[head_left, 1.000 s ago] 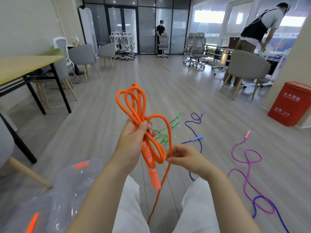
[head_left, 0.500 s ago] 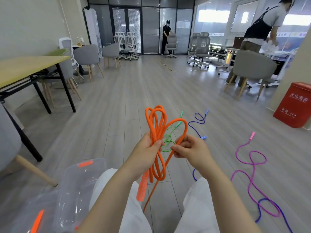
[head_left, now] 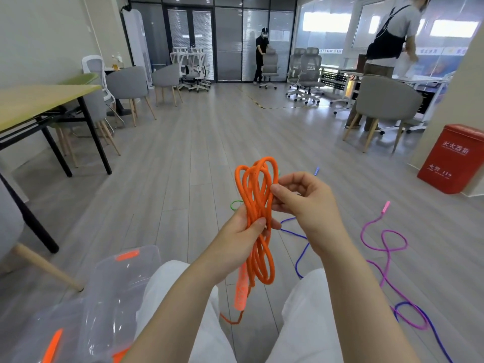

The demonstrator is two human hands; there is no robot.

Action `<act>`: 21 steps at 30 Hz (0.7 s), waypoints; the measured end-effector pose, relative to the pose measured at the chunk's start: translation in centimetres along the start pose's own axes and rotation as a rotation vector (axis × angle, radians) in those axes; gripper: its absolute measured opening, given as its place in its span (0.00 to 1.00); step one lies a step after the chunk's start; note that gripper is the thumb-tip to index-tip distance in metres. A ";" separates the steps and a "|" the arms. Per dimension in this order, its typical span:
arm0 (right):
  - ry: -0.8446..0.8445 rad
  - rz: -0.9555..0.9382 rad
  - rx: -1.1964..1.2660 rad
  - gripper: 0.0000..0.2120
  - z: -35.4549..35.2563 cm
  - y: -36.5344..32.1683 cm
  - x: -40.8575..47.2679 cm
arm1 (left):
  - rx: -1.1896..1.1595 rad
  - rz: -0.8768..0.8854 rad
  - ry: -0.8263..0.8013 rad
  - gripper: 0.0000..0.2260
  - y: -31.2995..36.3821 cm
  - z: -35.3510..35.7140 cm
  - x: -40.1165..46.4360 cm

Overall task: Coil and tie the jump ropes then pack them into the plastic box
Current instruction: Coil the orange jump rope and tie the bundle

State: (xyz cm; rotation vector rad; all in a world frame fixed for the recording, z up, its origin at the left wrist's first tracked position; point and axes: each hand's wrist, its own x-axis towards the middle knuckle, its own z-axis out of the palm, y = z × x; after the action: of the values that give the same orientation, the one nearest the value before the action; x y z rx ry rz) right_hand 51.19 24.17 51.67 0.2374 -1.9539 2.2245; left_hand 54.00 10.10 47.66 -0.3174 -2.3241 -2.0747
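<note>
An orange jump rope (head_left: 258, 203) is gathered into several long loops held upright in front of me. My left hand (head_left: 242, 231) grips the bundle at its middle, thumb across the strands. My right hand (head_left: 301, 197) pinches the upper loops from the right. The rope's orange handle (head_left: 241, 292) hangs below my left hand, and a short tail curls near the floor. A clear plastic box (head_left: 123, 273) with orange latches sits on the floor at my lower left. A blue rope (head_left: 298, 237), a pink rope (head_left: 385, 247) and a green rope (head_left: 235, 204) lie loose on the floor.
My white-trousered knees fill the bottom of the view. A yellow-topped table (head_left: 39, 100) and grey chairs stand to the left, a red metal box (head_left: 453, 158) at the right. Two people (head_left: 262, 57) work at the far end and far right of the room.
The loose loop on the right has been laid into the bundle. My right hand has risen from the bundle's middle to its upper loops. The rope's long tail has shortened.
</note>
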 end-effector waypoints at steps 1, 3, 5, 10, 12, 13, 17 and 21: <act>0.000 -0.005 0.001 0.05 -0.1 0.0 -0.1 | 0.024 0.009 0.008 0.10 -0.1 0.0 0.0; 0.007 -0.009 0.006 0.04 -0.2 0.0 -0.3 | 0.054 0.025 0.034 0.09 -0.2 0.0 0.0; 0.020 0.011 0.013 0.04 -0.4 0.3 -0.4 | 0.066 0.021 0.058 0.08 -0.2 0.2 0.0; 0.005 0.233 0.124 0.10 -1.4 3.3 -0.7 | -0.017 0.024 0.127 0.06 -0.1 0.6 0.2; -0.056 0.319 0.023 0.11 -1.7 4.9 -1.2 | -0.045 0.055 0.120 0.05 0.3 0.8 0.1; -0.115 0.349 -0.040 0.12 -1.8 5.5 -1.5 | -0.063 0.061 0.118 0.05 0.5 1.0 0.1; -0.407 0.327 -0.226 0.15 -1.9 7.6 -2.3 | -0.152 0.050 0.141 0.06 0.9 1.2 0.2; -0.604 0.368 -0.447 0.11 -2.7 10.4 -2.6 | -0.162 0.077 0.150 0.06 1.2 1.0 0.2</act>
State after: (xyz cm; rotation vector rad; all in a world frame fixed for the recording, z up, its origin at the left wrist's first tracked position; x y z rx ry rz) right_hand 51.28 25.44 40.74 0.5772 -2.9649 1.9698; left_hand 54.14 11.23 48.76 -0.2392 -2.0343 -2.1719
